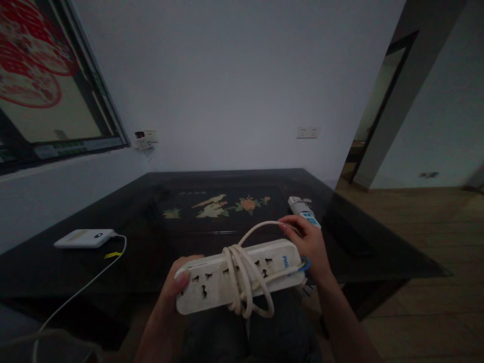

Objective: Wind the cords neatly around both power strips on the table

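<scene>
Two grips: left fingers closed around a power strip, right fingers pinching its cord.
Wound loops cross the strip at the tabletop's near edge; tugging could cinch them or twist the strip loose.

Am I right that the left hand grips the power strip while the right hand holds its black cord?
Not black: the head view shows an off-white cord. The left hand grips the power strip, and the right hand holds the cord.
</scene>
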`<state>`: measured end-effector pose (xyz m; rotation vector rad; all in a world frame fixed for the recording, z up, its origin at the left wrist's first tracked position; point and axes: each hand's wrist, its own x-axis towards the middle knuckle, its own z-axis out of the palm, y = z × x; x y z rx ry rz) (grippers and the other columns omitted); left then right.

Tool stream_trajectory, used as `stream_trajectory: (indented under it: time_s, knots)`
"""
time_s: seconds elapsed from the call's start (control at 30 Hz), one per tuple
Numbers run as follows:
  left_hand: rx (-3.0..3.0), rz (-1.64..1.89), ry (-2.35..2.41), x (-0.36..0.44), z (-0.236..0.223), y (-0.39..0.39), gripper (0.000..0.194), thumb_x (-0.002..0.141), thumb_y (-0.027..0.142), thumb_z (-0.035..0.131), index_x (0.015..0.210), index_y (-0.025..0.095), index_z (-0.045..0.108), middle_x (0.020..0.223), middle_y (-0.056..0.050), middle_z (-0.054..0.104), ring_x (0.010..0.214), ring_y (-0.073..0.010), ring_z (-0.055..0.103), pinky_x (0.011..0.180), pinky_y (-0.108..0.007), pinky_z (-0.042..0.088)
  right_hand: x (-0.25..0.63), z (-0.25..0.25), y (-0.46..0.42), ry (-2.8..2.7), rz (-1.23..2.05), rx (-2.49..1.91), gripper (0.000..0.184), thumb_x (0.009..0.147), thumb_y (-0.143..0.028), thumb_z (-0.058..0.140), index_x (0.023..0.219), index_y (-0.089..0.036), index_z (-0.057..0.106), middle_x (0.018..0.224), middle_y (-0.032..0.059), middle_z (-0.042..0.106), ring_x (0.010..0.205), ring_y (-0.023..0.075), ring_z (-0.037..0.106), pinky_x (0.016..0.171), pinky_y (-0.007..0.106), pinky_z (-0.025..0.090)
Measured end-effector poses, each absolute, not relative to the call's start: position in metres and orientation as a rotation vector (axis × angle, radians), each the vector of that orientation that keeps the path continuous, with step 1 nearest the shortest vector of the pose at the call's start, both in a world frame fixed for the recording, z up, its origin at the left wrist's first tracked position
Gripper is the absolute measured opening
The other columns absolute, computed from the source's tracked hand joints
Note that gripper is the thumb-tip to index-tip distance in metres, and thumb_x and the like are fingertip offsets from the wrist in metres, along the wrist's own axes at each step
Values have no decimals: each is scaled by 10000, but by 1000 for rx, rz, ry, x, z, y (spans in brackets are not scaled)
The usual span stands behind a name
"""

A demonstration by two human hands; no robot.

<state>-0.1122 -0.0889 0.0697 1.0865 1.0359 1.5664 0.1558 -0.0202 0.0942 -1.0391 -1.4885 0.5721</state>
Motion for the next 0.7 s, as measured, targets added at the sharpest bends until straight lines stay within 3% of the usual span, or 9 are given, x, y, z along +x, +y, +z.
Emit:
stream_trajectory:
  time_s: [0.13, 0.23, 0.37, 0.53, 0.63, 0.7]
  knots:
    - [1002, 1640, 900, -97, 107, -79, 435, 509, 564, 650, 641, 150, 636, 466, -18, 540, 445, -167, 501, 413, -261, 419, 137, 93, -14, -1656, 553, -952, 144, 789, -241, 554, 833, -199, 684, 892, 82, 690, 879, 252, 630, 800, 398, 500]
    - [1085, 1694, 874, -85, 139, -64, 404, 563, 539, 626, 652, 145, 622, 481, -17, 561, 425, -159, 510, 387, -243, 403, 114, 95, -23, -1746, 591, -852, 198, 789, -184, 532, 887, -220, 699, 1037, 86, 683, 1054, 268, 589, 927, 432, 450]
    - [1355, 1686, 873, -74, 158, -43, 422, 699, 549, 559, 684, 132, 622, 520, -17, 569, 438, -137, 505, 387, -217, 389, 85, 105, -50, -1748, 1055, -563, 272, 829, -204, 566, 1084, -231, 654, 1151, 64, 652, 1151, 229, 553, 1004, 398, 401]
    - [1620, 1735, 1072, -83, 155, -27, 439, 787, 548, 514, 605, 149, 539, 527, -6, 521, 472, -118, 460, 411, -207, 347, 81, 119, -78, -1406, 1672, -208, 423, 817, -251, 643, 1223, -208, 537, 1073, 83, 683, 1073, 224, 606, 1014, 445, 368]
    - [1669, 1806, 1217, -99, 153, -24, 445, 802, 554, 498, 593, 161, 504, 528, 0, 505, 479, -119, 453, 424, -213, 347, 92, 125, -85, -1152, 1755, -116, 501, 753, -263, 717, 1214, -191, 535, 926, 51, 675, 958, 207, 632, 1002, 437, 378]
    - [1670, 1842, 1290, -112, 153, -24, 443, 800, 550, 504, 588, 162, 503, 535, -2, 514, 480, -123, 455, 424, -215, 348, 103, 130, -87, -1032, 1770, -148, 482, 727, -257, 738, 1173, -184, 570, 795, 4, 615, 782, 140, 609, 896, 360, 457]
